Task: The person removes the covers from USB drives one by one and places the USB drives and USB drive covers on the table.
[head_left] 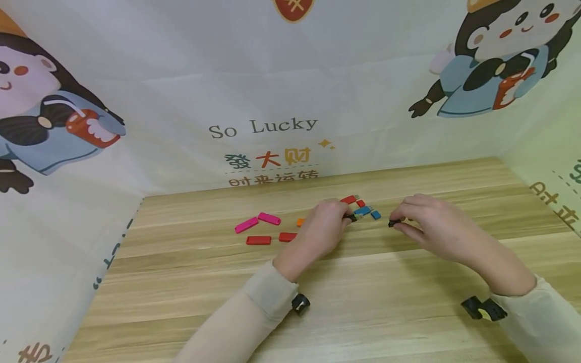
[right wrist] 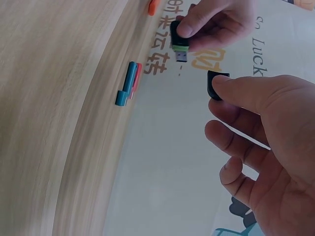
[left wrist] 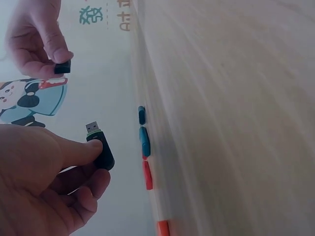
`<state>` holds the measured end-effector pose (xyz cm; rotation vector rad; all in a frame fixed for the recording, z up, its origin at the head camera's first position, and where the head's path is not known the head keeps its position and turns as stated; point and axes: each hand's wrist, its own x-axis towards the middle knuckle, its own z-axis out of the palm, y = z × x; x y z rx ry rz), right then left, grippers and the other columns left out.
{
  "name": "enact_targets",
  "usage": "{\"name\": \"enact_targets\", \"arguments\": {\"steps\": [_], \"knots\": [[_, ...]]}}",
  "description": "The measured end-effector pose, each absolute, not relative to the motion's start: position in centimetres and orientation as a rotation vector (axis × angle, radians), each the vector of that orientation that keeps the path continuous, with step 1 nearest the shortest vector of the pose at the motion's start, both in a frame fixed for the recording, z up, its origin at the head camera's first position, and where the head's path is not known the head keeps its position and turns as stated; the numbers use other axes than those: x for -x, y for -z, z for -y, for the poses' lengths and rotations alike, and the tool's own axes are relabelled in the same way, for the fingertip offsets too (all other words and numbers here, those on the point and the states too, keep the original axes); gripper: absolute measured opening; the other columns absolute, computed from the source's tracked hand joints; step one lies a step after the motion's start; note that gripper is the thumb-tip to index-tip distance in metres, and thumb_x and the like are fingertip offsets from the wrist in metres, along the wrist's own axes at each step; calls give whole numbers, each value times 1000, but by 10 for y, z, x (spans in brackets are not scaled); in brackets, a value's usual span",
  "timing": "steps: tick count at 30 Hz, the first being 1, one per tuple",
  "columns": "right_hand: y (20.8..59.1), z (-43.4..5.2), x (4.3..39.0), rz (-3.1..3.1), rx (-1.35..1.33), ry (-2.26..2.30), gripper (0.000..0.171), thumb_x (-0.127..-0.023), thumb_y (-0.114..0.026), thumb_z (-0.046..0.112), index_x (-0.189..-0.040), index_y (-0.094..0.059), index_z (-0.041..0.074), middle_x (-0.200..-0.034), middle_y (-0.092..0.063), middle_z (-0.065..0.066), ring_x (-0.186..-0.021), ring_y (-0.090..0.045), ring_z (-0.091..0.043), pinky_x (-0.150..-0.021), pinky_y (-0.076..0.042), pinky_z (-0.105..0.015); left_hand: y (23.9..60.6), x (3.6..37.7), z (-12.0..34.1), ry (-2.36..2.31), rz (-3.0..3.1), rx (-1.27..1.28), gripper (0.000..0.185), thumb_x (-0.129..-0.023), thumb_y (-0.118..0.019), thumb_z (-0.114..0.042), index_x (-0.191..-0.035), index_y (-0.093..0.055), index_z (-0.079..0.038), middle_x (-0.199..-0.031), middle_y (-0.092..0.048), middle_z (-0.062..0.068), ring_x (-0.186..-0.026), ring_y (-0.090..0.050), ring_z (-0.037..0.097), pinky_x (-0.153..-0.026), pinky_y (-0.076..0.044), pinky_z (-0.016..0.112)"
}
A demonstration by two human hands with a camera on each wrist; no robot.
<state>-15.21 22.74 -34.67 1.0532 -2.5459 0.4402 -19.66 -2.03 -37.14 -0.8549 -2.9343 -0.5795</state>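
Note:
My left hand (head_left: 321, 227) pinches a black USB flash drive (left wrist: 105, 155) between thumb and fingers. Its bare metal plug and a green band show at one end. Off to the right, my right hand (head_left: 428, 222) holds a small black cap (right wrist: 214, 84) between thumb and forefinger. Drive and cap are apart, with a gap between the hands. Just beyond the left hand lie a blue USB drive (head_left: 362, 210) with its blue cap (head_left: 375, 215) off beside it, and a red USB drive (head_left: 348, 199) with its red cap (head_left: 360, 203) also off.
Left of the left hand lie two pink drives (head_left: 246, 225), a red drive (head_left: 258, 240) and another red one (head_left: 287, 237) partly behind the wrist. An orange piece (head_left: 300, 222) peeks out by the hand. A printed cloth (head_left: 181, 101) walls the wooden table (head_left: 363, 312).

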Motion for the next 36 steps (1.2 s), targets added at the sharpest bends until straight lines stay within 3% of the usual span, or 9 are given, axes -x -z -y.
{"name": "enact_targets", "arguments": {"steps": [6,15,24,36], "knots": [[348,-230,151,2531,-1056,-438,20,-85,-89,4,-99,-79,14,-96,-73,5,-84,-70,-13,-70,-60,-36,377,204,7,601,2995,870,15,-105,-68,-12,-111,-82,-9,-109,-75,1,-99,-67,14,-94,-55,28],[353,-234,151,2480,-1071,-453,24,-81,-91,3,-98,-78,15,-96,-73,7,-83,-69,-11,-69,-59,-36,381,211,-17,529,3052,860,12,-103,-73,-15,-111,-81,-12,-109,-75,-3,-101,-67,10,-88,-55,22],[354,-237,149,2485,-1057,-454,25,-80,-91,4,-99,-79,15,-98,-73,7,-84,-69,-11,-68,-59,-35,386,217,-32,709,3151,746,9,-102,-74,-19,-96,-72,-13,-93,-69,-7,-82,-61,8,-71,-49,21],[354,-238,148,2494,-1045,-441,23,-81,-91,4,-99,-79,14,-97,-74,6,-84,-70,-12,-69,-59,-36,389,222,-44,735,3194,699,11,-102,-74,-18,-94,-73,-12,-93,-70,-5,-80,-60,8,-68,-49,19]]}}
